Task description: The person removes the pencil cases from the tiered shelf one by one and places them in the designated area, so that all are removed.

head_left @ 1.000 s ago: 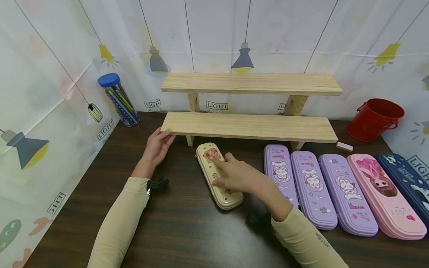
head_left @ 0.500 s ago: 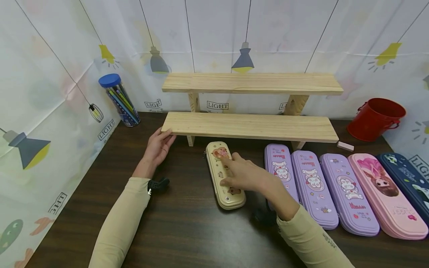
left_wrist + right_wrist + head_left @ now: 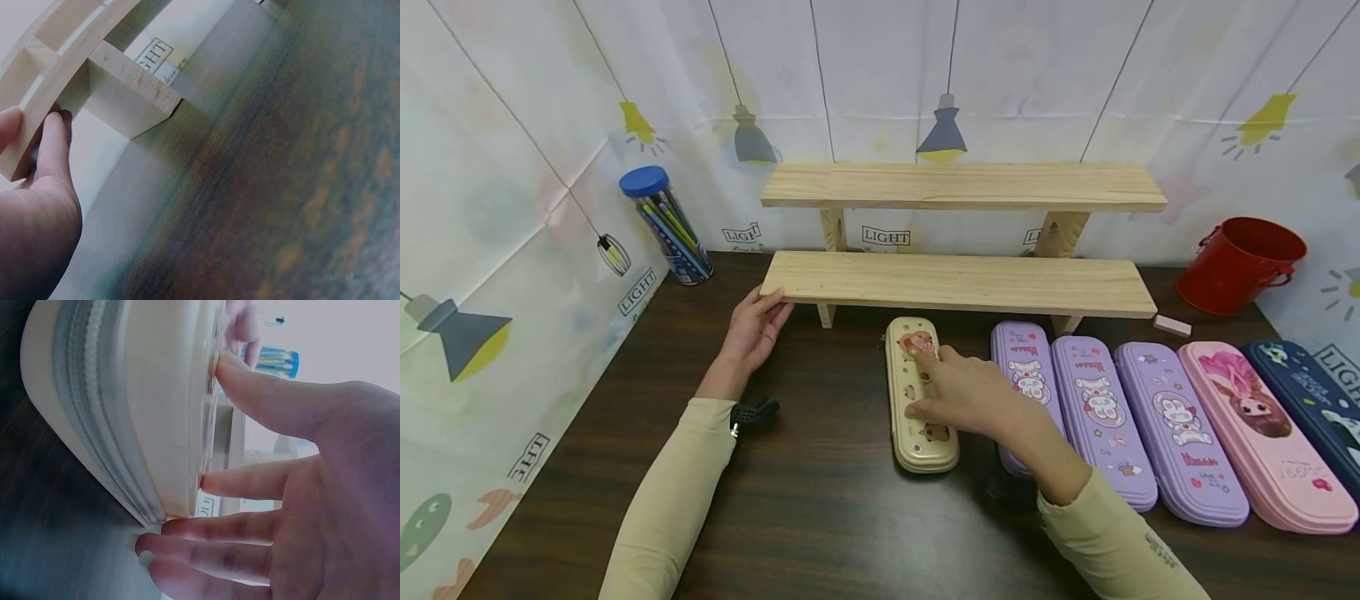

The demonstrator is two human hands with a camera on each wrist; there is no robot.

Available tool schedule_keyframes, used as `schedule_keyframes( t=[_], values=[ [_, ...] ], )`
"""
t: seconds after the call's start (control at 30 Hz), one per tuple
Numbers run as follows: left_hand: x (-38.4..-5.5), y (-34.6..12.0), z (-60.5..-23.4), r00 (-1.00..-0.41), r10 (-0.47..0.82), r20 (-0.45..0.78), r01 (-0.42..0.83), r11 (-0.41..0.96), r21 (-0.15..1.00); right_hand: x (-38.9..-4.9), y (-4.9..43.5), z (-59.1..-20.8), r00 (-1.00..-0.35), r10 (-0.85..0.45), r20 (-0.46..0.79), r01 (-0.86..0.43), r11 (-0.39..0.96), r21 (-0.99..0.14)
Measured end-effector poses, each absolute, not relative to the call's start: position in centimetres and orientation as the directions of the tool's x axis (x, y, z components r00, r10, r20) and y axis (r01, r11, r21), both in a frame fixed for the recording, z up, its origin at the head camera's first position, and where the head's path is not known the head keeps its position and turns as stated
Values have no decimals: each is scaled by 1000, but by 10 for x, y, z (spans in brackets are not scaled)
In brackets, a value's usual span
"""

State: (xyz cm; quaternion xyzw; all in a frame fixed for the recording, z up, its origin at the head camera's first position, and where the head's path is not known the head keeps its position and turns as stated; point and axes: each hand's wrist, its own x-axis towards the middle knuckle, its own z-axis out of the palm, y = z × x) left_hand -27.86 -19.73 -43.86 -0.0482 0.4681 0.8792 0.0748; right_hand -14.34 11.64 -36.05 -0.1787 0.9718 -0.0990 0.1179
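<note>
My left hand (image 3: 751,333) pinches the left end of a two-tier wooden shelf's lower board (image 3: 955,279). In the left wrist view its thumb lies over the board and its fingers (image 3: 55,147) reach under. My right hand (image 3: 981,396) touches the lid of a cream pencil case (image 3: 922,456) with thumb and fingertips. This case lies flat on the table, printed with small bears, its long side pointing roughly at the shelf. Seen from the right wrist, the fingers (image 3: 244,481) are mostly straight and the zipped side of the case shows.
Several pencil cases lie in a row to the right: purple ones (image 3: 1105,425), a pink one (image 3: 1266,437) and a dark blue one (image 3: 1311,400). A red bucket (image 3: 1240,267) and a small pale block (image 3: 1172,326) stand behind them. A blue-lidded pencil tub (image 3: 667,225) is at back left.
My right hand has slid the cream pencil case to the right across the table, and the case has turned straighter toward the shelf. My left hand has stayed on the board.
</note>
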Motion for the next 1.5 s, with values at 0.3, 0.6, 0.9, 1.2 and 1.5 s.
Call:
schedule_keyframes(
  t=[0.3,0.6,0.9,1.2,1.5],
  values=[
    [-279,-199,-439,-984,90,-152,-176,-556,812,-139,131,-356,-913,-349,-212,-306,928,-211],
    [-278,-201,-439,-982,93,-165,-189,-554,811,-134,145,-351,-920,-321,-223,-278,939,-205],
    [-278,-203,-440,-982,82,-171,-188,-546,817,-131,161,-350,-924,-330,-192,-288,933,-217],
    [-278,-204,-440,-981,84,-176,-193,-549,813,-131,173,-353,-920,-351,-174,-314,926,-207],
    [-278,-208,-443,-983,83,-162,-181,-547,817,-133,178,-353,-917,-354,-183,-316,925,-209]
  ],
)
